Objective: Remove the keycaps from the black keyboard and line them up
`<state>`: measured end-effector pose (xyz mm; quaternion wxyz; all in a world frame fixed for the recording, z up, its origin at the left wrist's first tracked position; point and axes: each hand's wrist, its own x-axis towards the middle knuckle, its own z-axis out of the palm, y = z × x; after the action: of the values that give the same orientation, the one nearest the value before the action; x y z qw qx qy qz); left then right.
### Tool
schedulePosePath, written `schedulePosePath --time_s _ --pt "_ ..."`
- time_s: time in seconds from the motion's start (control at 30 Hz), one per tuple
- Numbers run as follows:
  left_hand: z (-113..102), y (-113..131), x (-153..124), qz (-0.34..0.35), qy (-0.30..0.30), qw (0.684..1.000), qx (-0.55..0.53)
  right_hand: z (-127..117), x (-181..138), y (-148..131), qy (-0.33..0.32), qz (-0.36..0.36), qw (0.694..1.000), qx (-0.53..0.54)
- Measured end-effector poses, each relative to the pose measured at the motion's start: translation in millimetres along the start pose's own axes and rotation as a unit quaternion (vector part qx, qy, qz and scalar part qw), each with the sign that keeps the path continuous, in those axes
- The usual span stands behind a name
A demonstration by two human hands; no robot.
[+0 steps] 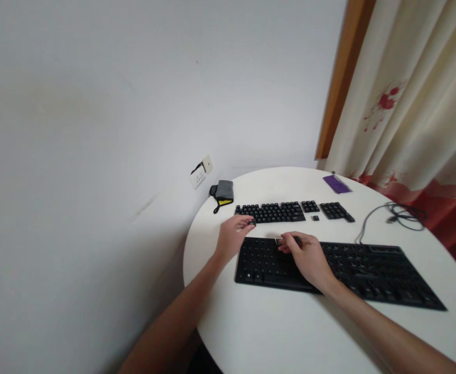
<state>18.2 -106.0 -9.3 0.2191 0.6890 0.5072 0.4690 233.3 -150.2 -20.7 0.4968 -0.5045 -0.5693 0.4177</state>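
Observation:
My left hand [231, 236] is at the left end of the row of loose keycaps, thumb and finger pinched on a small black keycap [252, 223]. Below it lies a black keyboard [264, 280]; its left part shows bare key stems, while keycaps still sit on much of the right part. Over that bare part is my right hand [308, 257], its fingers closed round what looks like a keycap puller [278, 241], with a pale wire end and a dark body. The fingers hide most of it.
Loose black keycaps [278, 213] lie in keyboard-like blocks behind the keyboard, with a single keycap [315, 218] apart. A grey pouch [225, 190], a purple tag [337, 184] and a coiled cable [405, 215] rest on the round white table [251, 322]. The wall borders its left side.

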Motion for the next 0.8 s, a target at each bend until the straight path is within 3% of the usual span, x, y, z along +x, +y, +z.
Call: schedulePosePath --time_s 0.1,0.27,0.53,0.8 --pt "-21.5 -34.4 11.0 -0.070 0.030 0.996 0.046 -0.2 0.7 2.8 -0.004 0.001 1.000 0.005" --pt "-37.9 -68.6 6.5 -0.105 0.009 0.987 0.120 2.6 -1.7 1.1 -0.017 -0.004 1.000 -0.013" --pt "-33.9 -80.1 0.0 -0.096 0.004 0.988 0.121 0.5 -4.2 -4.4 -0.016 -0.002 1.000 -0.011" --pt "-32.2 -80.5 -1.5 -0.095 0.007 0.970 0.225 0.2 -6.0 -7.6 -0.017 -0.001 1.000 -0.008"
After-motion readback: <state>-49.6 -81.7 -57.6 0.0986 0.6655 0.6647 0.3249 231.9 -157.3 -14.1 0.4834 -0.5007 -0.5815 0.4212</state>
